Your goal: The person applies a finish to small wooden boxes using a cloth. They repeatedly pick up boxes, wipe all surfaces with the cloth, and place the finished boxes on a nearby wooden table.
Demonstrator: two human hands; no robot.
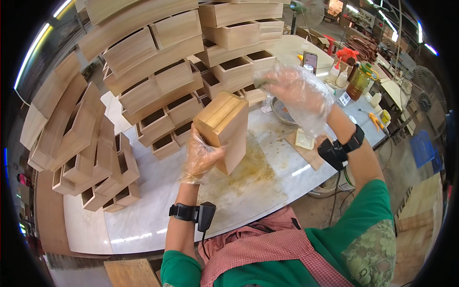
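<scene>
1. A wooden box (224, 130) is held up above the surface (158, 201) by the left hand (201, 155), whose gloved fingers are clamped on its lower edge.
2. The right hand (291, 88), at two o'clock from the box, is curled, apart from it; what it holds cannot be told.
3. The box could slip, because the loose plastic glove gives poor grip.
4. The stacked boxes (158, 91) at eleven o'clock are cut off by the rim.

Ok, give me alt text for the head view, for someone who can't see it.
The left hand, in a clear plastic glove, holds up a pale rectangular wooden box over a stained white worktable; the gloved right hand is raised beside it. Stacks of similar open wooden boxes stand behind.
</scene>
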